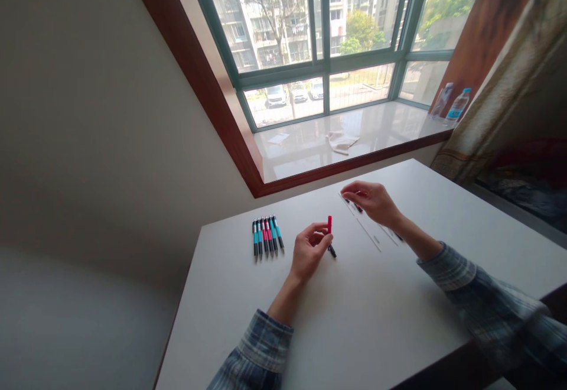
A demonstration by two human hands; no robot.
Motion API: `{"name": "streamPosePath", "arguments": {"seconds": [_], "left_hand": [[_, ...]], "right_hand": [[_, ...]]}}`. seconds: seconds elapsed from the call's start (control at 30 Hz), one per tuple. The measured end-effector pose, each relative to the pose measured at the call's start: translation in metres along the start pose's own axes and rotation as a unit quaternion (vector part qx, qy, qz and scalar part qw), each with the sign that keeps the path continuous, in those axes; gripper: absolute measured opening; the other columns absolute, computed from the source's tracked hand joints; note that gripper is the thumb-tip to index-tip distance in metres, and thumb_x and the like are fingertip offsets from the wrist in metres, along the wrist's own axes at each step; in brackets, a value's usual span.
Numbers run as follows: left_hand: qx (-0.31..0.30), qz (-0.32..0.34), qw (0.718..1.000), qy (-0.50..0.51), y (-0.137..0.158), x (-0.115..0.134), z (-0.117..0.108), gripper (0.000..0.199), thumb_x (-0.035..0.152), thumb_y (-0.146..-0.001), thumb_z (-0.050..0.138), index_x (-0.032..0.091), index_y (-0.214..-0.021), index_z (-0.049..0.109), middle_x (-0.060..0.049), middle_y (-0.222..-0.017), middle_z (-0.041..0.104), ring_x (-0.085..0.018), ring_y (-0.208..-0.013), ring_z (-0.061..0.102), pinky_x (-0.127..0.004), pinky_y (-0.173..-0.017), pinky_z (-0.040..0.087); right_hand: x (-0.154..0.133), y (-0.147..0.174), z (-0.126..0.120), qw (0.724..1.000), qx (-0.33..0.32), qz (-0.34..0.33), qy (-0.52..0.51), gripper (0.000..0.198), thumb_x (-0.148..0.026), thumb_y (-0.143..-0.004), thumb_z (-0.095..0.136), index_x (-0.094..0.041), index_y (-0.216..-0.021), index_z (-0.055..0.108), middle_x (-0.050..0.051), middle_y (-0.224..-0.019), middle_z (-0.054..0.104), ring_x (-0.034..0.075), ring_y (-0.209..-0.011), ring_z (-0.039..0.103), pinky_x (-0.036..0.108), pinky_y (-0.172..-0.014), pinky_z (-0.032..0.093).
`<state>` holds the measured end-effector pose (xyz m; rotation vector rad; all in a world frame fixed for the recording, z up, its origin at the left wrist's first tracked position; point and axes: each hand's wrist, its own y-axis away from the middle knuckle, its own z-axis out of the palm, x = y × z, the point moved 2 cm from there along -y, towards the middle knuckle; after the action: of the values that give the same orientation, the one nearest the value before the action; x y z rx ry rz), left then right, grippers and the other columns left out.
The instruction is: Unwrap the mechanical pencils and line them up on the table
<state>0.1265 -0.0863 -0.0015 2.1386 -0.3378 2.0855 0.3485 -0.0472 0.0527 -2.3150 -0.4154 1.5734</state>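
My left hand (310,249) is closed in a pinch around a red and black pen barrel (329,223). The barrel stands nearly upright just above the white table, its black end pointing down. My right hand (371,201) reaches further back, thumb and fingertips pressed together at the end of a row of small pen parts (358,207). What those fingertips hold, if anything, is too small to make out. Thin pen refills (368,235) lie between the hands, and the right hand and wrist partly cover other dark pieces. Several assembled pens (267,237), turquoise or red with black grips, lie side by side to the left.
The white table (354,313) meets a windowsill (305,156) edged in dark red wood. A crumpled cloth or paper (341,142) lies on the sill. Plastic bottles (458,106) stand at its right end beside a curtain (500,83). A wall rises at the left.
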Motion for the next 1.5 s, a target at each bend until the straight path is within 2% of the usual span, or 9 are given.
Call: {"name": "streamPosePath", "arguments": {"seconds": [0.07,0.13,0.27,0.63,0.83,1.13,1.27,1.37,1.5], "left_hand": [[-0.006,0.002,1.000,0.001,0.000,-0.001,0.000,0.029,0.032,-0.080,0.079,0.015,-0.103,0.074,-0.004,-0.084,0.071,-0.014,-0.069,0.066,-0.025,-0.066,0.051],[-0.013,0.003,1.000,0.002,0.000,-0.001,0.000,0.029,0.033,-0.080,0.079,0.016,-0.102,0.074,-0.004,-0.084,0.070,-0.014,-0.070,0.066,-0.025,-0.067,0.051],[-0.021,0.005,1.000,0.006,0.001,-0.001,0.001,0.029,0.034,-0.080,0.080,0.016,-0.102,0.074,-0.004,-0.082,0.069,-0.014,-0.070,0.065,-0.025,-0.066,0.051],[-0.015,0.012,1.000,0.011,0.001,-0.001,-0.001,0.028,0.034,-0.081,0.079,0.016,-0.102,0.074,-0.004,-0.082,0.070,-0.014,-0.070,0.066,-0.025,-0.065,0.051],[-0.015,0.021,1.000,-0.004,0.001,-0.001,-0.001,0.028,0.035,-0.082,0.079,0.017,-0.102,0.074,-0.004,-0.085,0.071,-0.015,-0.071,0.067,-0.026,-0.067,0.053],[-0.012,0.024,1.000,0.005,0.001,0.003,0.001,0.026,0.031,-0.083,0.077,0.017,-0.104,0.072,-0.003,-0.085,0.070,-0.015,-0.071,0.068,-0.026,-0.068,0.055],[-0.007,0.023,1.000,0.012,0.000,0.001,0.000,0.025,0.030,-0.085,0.075,0.017,-0.105,0.070,-0.004,-0.092,0.070,-0.015,-0.076,0.070,-0.028,-0.072,0.056],[-0.012,0.023,1.000,0.013,0.000,0.000,0.000,0.021,0.029,-0.085,0.073,0.017,-0.102,0.067,-0.004,-0.094,0.069,-0.015,-0.077,0.071,-0.029,-0.075,0.057],[-0.021,0.029,0.999,0.035,0.000,0.002,0.001,0.013,0.024,-0.086,0.067,0.017,-0.097,0.063,-0.005,-0.090,0.069,-0.017,-0.079,0.069,-0.032,-0.076,0.058]], "right_hand": [[0.000,-0.001,0.015,0.997,0.014,0.015,-0.075,0.039,-0.056,-0.087,0.073,-0.019,-0.098,0.076,0.007,-0.091,0.078,0.022,-0.082,0.071,0.035,-0.075,0.058],[0.002,0.004,0.029,0.991,-0.003,0.032,-0.131,0.040,-0.057,-0.085,0.074,-0.018,-0.096,0.076,0.008,-0.089,0.077,0.022,-0.079,0.071,0.035,-0.073,0.059],[0.008,0.018,0.045,0.985,-0.047,0.062,-0.153,0.038,-0.057,-0.084,0.075,-0.020,-0.095,0.077,0.007,-0.090,0.078,0.022,-0.081,0.071,0.035,-0.075,0.060],[0.007,0.025,0.043,0.988,-0.081,0.044,-0.121,0.033,-0.056,-0.088,0.073,-0.023,-0.095,0.077,0.006,-0.095,0.078,0.024,-0.087,0.071,0.040,-0.080,0.058],[0.010,0.025,0.043,0.987,-0.105,0.050,-0.113,0.034,-0.056,-0.088,0.071,-0.023,-0.094,0.079,0.005,-0.091,0.079,0.024,-0.085,0.072,0.039,-0.079,0.058],[0.004,0.030,0.045,0.985,-0.109,0.042,-0.130,0.034,-0.052,-0.088,0.072,-0.021,-0.103,0.077,0.007,-0.100,0.079,0.024,-0.093,0.073,0.038,-0.082,0.061],[0.001,0.025,0.031,0.997,-0.068,-0.007,-0.020,0.031,-0.047,-0.093,0.067,-0.023,-0.110,0.076,0.006,-0.099,0.078,0.022,-0.089,0.073,0.035,-0.078,0.060],[-0.002,0.019,0.007,0.992,-0.021,-0.036,0.116,0.022,-0.040,-0.094,0.064,-0.023,-0.101,0.078,0.006,-0.098,0.078,0.020,-0.080,0.071,0.034,-0.075,0.057],[0.003,0.026,-0.022,0.969,-0.059,0.027,0.239,0.018,-0.033,-0.092,0.063,-0.025,-0.094,0.080,0.004,-0.091,0.079,0.021,-0.074,0.071,0.033,-0.073,0.054]]}}
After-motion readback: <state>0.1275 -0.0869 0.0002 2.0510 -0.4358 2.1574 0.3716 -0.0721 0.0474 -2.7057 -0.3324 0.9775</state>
